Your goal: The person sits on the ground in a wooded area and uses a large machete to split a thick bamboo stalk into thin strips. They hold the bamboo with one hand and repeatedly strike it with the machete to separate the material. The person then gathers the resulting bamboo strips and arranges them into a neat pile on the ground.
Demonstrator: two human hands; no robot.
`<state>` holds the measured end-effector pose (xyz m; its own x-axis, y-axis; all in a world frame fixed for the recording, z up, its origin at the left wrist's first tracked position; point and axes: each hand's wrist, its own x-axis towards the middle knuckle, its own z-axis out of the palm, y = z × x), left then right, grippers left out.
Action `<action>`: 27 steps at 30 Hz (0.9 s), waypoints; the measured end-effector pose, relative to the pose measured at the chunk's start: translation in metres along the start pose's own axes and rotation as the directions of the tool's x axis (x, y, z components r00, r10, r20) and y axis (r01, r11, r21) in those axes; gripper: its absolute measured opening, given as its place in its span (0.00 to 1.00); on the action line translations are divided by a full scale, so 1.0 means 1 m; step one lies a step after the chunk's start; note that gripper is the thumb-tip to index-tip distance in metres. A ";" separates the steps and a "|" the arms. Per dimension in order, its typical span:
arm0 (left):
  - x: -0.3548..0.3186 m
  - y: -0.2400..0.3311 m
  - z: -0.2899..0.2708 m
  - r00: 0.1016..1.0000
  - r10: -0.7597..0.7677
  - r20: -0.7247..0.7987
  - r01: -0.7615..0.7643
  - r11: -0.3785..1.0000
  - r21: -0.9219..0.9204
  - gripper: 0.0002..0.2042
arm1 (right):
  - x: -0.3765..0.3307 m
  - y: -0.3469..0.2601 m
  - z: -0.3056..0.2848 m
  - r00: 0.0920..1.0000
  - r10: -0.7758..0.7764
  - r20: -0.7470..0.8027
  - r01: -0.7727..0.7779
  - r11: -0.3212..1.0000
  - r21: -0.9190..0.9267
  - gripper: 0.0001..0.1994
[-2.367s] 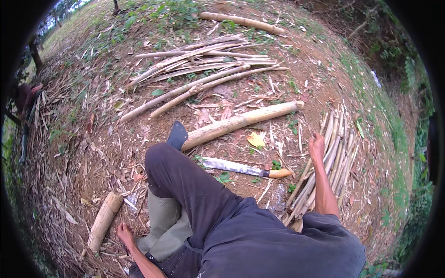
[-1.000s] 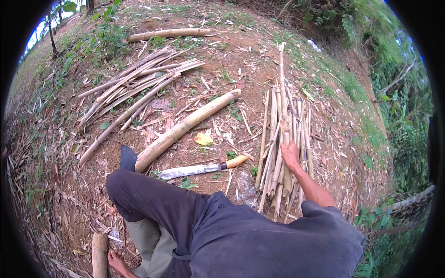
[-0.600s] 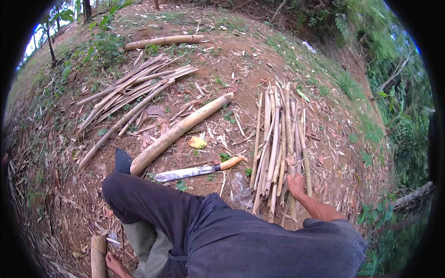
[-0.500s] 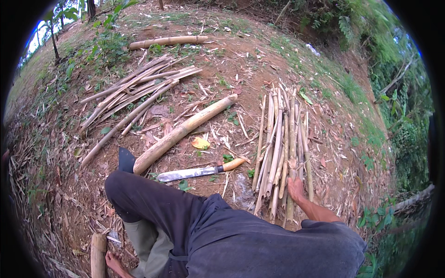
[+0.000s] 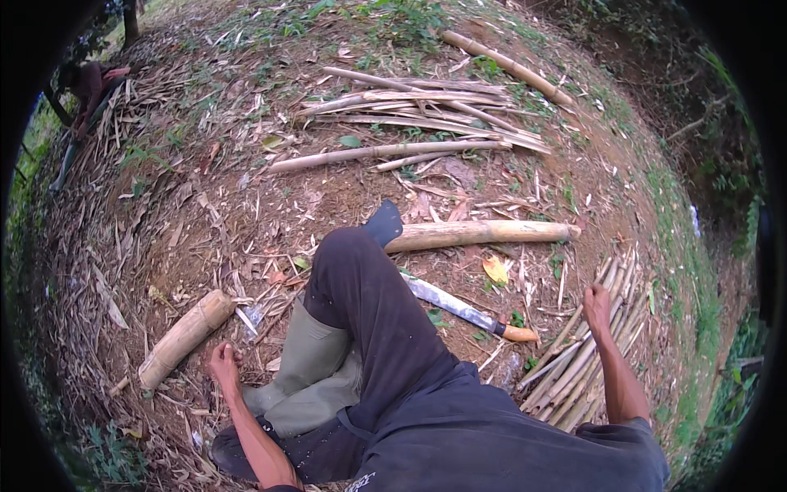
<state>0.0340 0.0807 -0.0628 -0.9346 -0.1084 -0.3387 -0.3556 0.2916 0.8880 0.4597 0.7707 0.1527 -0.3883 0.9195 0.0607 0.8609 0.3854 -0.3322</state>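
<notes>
My left hand (image 5: 225, 361) is beside my bent leg, its fingers curled in with nothing visible in them. A short, thick bamboo section (image 5: 185, 338) lies next to it, not touching. On the right, my right hand (image 5: 598, 308) is closed over the edge of a bundle of thin bamboo sticks (image 5: 584, 373), and no stick shows in its grip. Between my knee and that bundle lies a machete (image 5: 459, 309) with a broad pale blade and an orange-brown wooden handle. Just beyond it rests a thick bamboo pole (image 5: 484, 234), its left end behind my dark boot tip.
Farther off is a pile of split bamboo strips (image 5: 426, 105), with a single long pole (image 5: 508, 67) behind it. A yellow leaf (image 5: 495, 271) lies near the machete. At the far left another person (image 5: 88, 94) is bent low. Dry chips cover the sloping soil.
My view has swung to the left. My right hand has come up off the bamboo sticks and closed. The left hand is now fully in sight beside the short bamboo section.
</notes>
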 end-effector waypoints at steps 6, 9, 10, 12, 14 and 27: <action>-0.010 -0.001 0.002 1.000 -0.021 0.003 0.020 0.995 0.093 0.11 | 0.149 -0.295 0.228 0.819 -0.491 0.297 0.510 0.860 0.017 0.15; -0.008 -0.004 0.002 0.999 -0.037 0.007 0.036 0.995 0.093 0.12 | 0.170 -0.397 0.315 0.726 -0.616 0.307 0.669 0.735 -0.108 0.13; -0.006 -0.001 0.004 0.999 -0.046 0.000 0.046 0.992 0.115 0.13 | 0.178 -0.418 0.338 0.640 -0.732 0.233 0.767 0.625 -0.145 0.13; -0.003 -0.002 0.005 0.999 -0.045 -0.018 0.047 0.990 0.134 0.13 | 0.183 -0.458 0.380 0.585 -0.797 0.148 0.807 0.554 -0.206 0.10; -0.002 -0.005 0.004 0.999 -0.037 -0.030 0.042 0.983 0.179 0.13 | 0.199 -0.470 0.405 0.654 -0.751 0.093 0.714 0.571 -0.404 0.12; -0.001 0.012 0.013 0.999 -0.028 0.031 0.021 0.978 0.206 0.13 | 0.197 -0.456 0.309 0.431 -0.901 -0.050 0.846 0.423 -0.326 0.13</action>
<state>0.0304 0.0969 -0.0558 -0.9237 -0.0870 -0.3730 -0.3672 0.4785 0.7976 -0.1106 0.7520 0.0254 -0.9267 0.0533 0.3720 0.1429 0.9656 0.2175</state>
